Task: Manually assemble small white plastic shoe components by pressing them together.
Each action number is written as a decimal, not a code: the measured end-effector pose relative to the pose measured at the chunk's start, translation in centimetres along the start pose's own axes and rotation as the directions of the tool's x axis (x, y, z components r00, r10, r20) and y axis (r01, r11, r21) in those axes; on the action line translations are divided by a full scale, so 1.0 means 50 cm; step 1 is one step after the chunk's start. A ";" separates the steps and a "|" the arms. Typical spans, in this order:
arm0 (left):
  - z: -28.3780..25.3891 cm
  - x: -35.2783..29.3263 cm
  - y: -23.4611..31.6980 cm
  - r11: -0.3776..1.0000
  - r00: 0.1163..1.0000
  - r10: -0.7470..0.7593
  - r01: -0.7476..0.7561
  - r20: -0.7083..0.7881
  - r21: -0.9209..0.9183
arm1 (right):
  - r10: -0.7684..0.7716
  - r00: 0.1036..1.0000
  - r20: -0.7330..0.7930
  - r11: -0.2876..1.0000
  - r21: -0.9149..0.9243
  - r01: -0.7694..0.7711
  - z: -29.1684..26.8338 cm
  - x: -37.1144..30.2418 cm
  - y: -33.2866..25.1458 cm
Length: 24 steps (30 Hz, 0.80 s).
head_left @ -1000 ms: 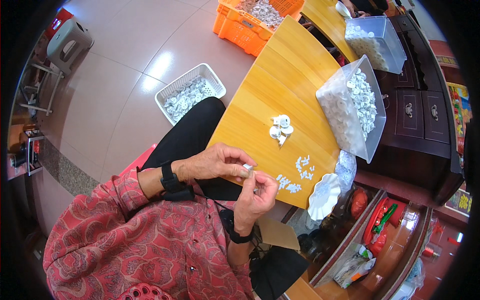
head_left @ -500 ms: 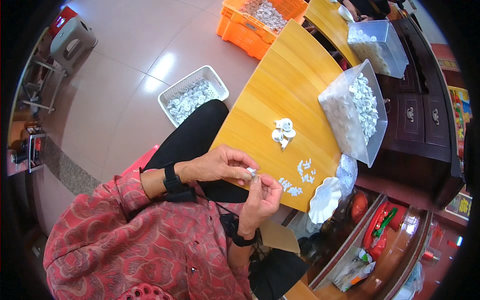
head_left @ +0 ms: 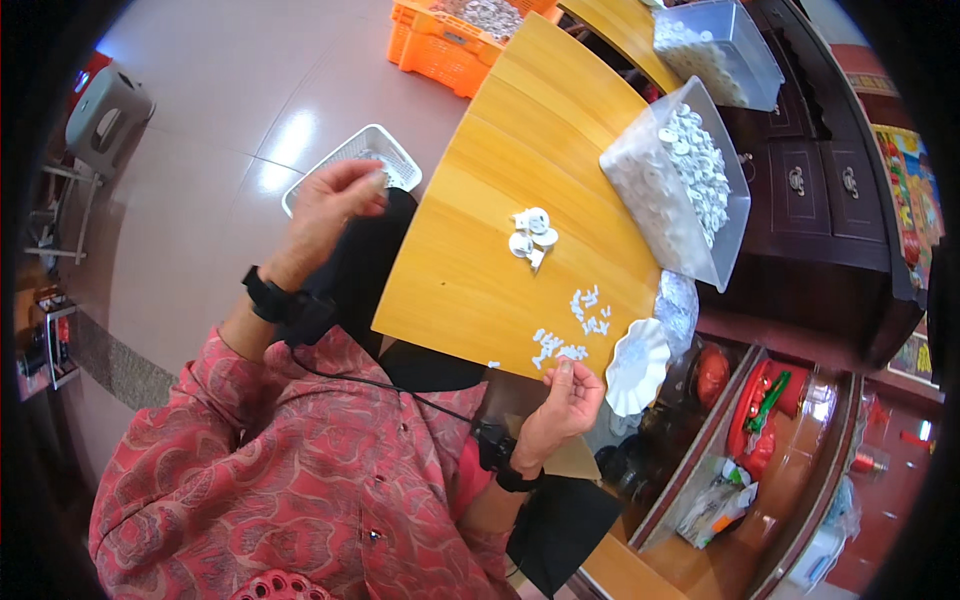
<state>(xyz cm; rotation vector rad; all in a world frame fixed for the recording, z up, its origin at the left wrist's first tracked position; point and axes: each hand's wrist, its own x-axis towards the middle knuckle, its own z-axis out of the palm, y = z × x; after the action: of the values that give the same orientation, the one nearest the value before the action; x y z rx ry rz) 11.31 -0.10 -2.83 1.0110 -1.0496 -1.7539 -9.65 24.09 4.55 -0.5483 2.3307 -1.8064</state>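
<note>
Lying scattered — tiny, slender white pieces [head_left: 571, 352]; the hands [head_left: 568, 402] well apart — grip unclear.

I see the wearer in a pinkish-red woven shirt [head_left: 290, 480] printed all over with swirling, leaf-like outlines in tan and grey. Small round buttons run down its front, one of them catching the light. The loose sleeve [head_left: 232, 350] on the left side stops on the forearm. Black fabric trousers [head_left: 355, 265] cover the leg I can make out. Behind the bare left hand [head_left: 333, 205] sits a wide black wrist strap [head_left: 264, 297]; the right hand [head_left: 566, 402] has a matching black wristband [head_left: 516, 479]. A thin black cable [head_left: 385, 385] crosses the shirt front.
</note>
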 end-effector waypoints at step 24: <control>0.024 0.005 -0.026 0.780 0.949 0.316 -0.259 -0.002 0.569 | -0.464 0.683 0.565 0.539 -0.432 0.723 -0.014 -0.058 0.083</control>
<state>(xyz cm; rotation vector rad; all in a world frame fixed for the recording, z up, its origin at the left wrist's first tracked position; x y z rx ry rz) 9.83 0.36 -3.68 1.1950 -1.6194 -1.1428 -8.00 26.67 0.46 -1.8454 2.5596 -0.7999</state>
